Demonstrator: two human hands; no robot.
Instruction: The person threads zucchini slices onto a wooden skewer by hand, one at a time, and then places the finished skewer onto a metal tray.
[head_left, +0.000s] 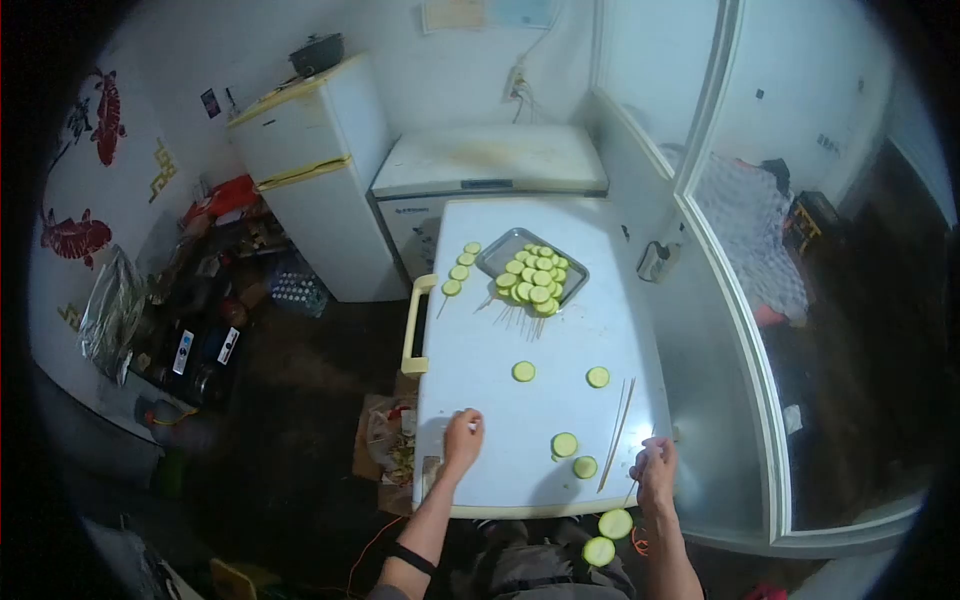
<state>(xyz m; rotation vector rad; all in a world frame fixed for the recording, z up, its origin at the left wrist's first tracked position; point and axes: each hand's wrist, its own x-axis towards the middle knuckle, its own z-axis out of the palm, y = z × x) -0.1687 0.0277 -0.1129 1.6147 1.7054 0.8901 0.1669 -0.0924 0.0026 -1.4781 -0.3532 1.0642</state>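
Observation:
My right hand (654,468) is closed on a thin skewer at the table's near right corner. Two zucchini slices (615,523) are on the skewer's lower end, past the near edge. Over the near left of the white table (490,400), my left hand (463,440) has its fingers curled in; I see nothing in them. Between the hands lie loose zucchini slices (564,444), with two more further up. Bare wooden skewers (617,435) lie left of my right hand.
Skewered slices are heaped on a metal tray (496,254). One skewer of slices (459,272) lies to its left. A chest freezer (490,160) and a fridge (315,200) stand behind. A glazed partition (690,330) borders the right side; a cardboard box (375,450) stands at left.

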